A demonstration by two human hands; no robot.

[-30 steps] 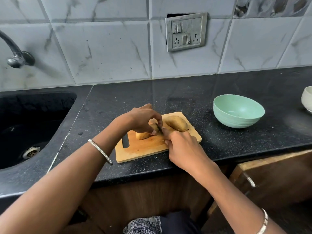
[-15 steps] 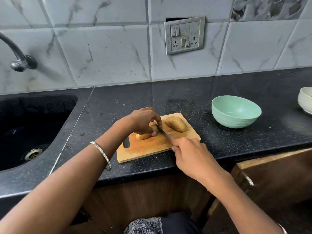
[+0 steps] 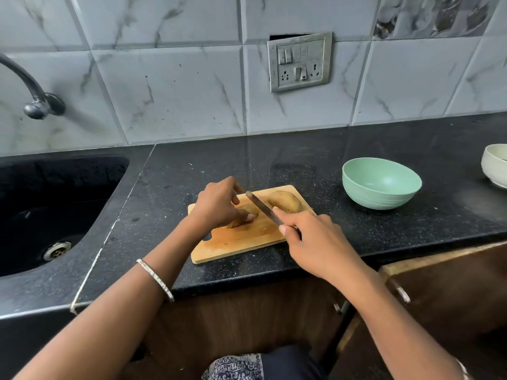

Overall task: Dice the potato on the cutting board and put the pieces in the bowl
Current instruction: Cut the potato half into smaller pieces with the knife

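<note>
Curling over one potato piece (image 3: 251, 211) on the wooden cutting board (image 3: 241, 244), the left hand (image 3: 218, 205) holds it down. The knife (image 3: 263, 207) slants between it and a second potato piece (image 3: 285, 201) farther right, its handle gripped by the right hand (image 3: 315, 242). The green bowl (image 3: 381, 187) stands well apart to the right.

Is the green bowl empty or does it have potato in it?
Empty: the green bowl shows only its bare inner surface, no pieces inside.

Two potato pieces (image 3: 285, 202), one cutting board (image 3: 241, 244), one knife (image 3: 260, 205), two bowls: a green bowl (image 3: 381, 185), a white bowl (image 3: 495, 165); one sink (image 3: 55, 193), one tap (image 3: 35, 100), one switch plate (image 3: 300, 61).
</note>
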